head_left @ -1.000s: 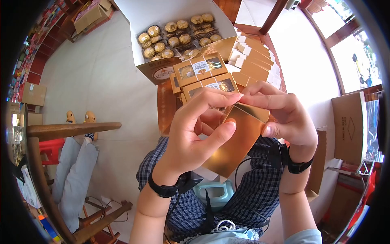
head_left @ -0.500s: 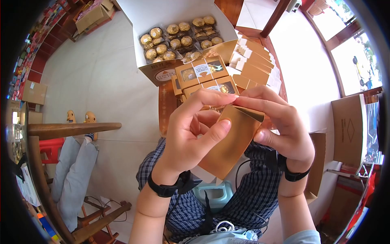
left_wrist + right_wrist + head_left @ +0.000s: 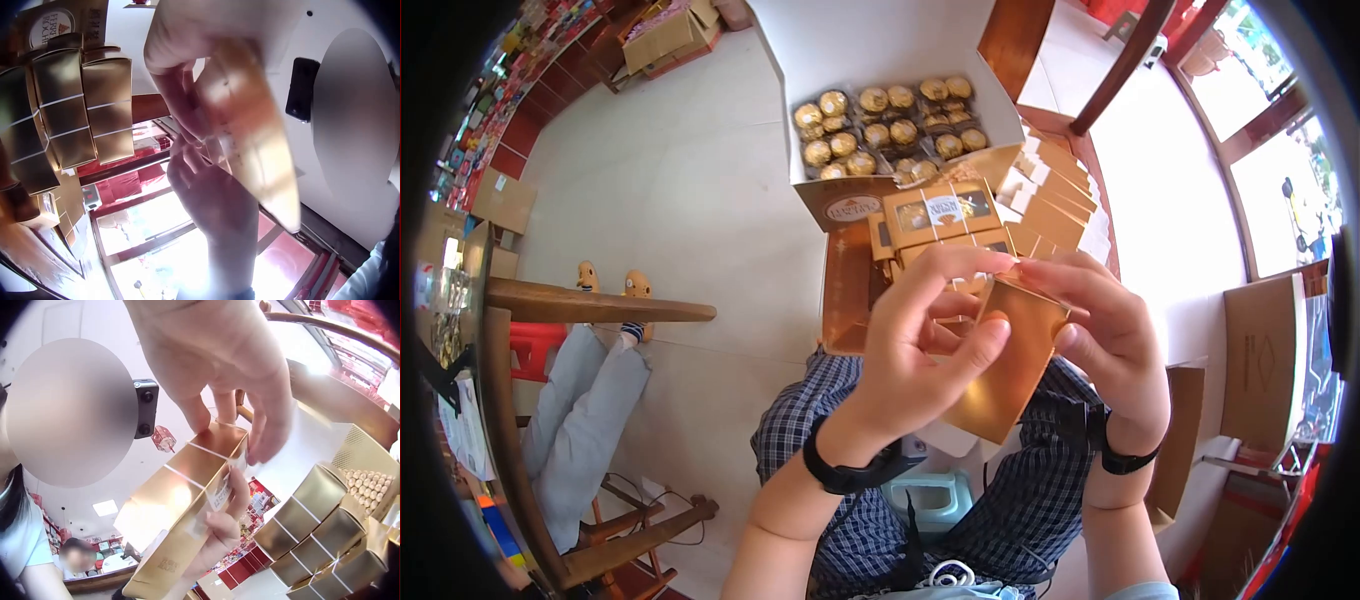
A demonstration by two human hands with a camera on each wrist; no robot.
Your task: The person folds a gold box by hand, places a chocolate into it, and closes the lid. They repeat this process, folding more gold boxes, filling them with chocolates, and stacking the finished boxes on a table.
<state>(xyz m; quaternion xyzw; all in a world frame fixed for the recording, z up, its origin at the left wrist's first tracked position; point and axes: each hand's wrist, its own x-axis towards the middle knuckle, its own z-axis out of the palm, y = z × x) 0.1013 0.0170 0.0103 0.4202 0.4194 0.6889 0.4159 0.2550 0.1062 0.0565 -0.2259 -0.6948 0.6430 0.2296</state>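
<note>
A gold cardboard box (image 3: 1022,345) is held tilted above the lap, between both hands. My left hand (image 3: 925,345) grips it, the thumb along the broad gold face and the fingers curled behind. My right hand (image 3: 1118,345) holds its upper end, thumb at the side edge and fingers over the top. Both index fingertips meet at that end. In the right wrist view, white lines cross the gold box (image 3: 181,487) and a printed label (image 3: 219,492) shows on its narrower side, by the left fingers. The left wrist view blurs the box (image 3: 253,125).
Filled gold chocolate boxes (image 3: 940,212) are stacked just beyond the hands. Behind them stands a large open carton (image 3: 840,207) of gold-wrapped chocolates (image 3: 903,130). Flat gold box blanks (image 3: 1050,195) lie to the right. A pale blue-green plastic thing (image 3: 930,497) is between the knees.
The head view has shifted, so the carton and stacked boxes appear further right and lower. Both hands stay at the gold box's upper end, whose dark gap looks narrower.
</note>
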